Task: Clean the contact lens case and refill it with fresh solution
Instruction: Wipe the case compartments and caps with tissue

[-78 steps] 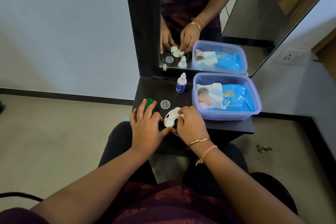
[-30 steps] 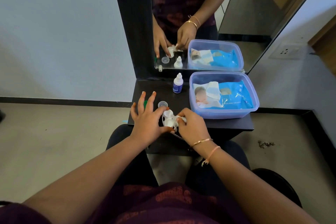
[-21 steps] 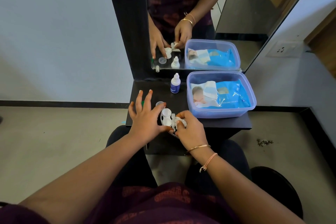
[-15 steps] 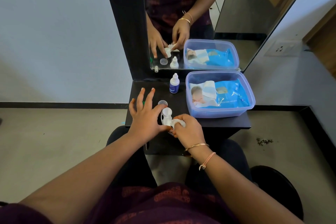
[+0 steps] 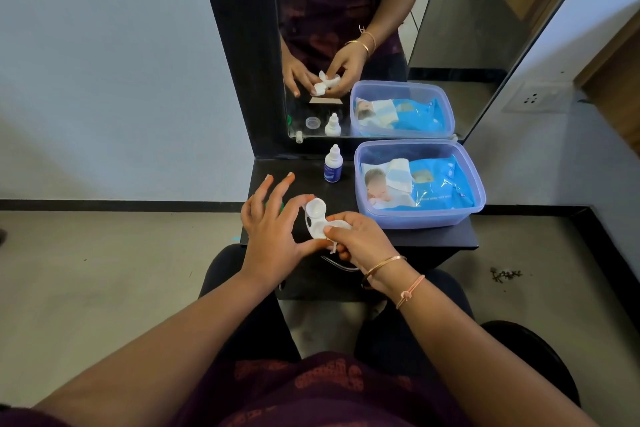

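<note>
Gripping lens case, left hand, right hand pinching wipe, dropper bottle behind

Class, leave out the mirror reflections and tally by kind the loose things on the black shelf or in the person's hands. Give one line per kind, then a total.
Lens case: 1
White wipe: 1
Dropper bottle: 1
Lidded tub: 1
Wipes pack: 1
Green cap: 1
Total: 6

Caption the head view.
Left hand steadies white plastic lens case; right hand wipes it with white tissue.
</note>
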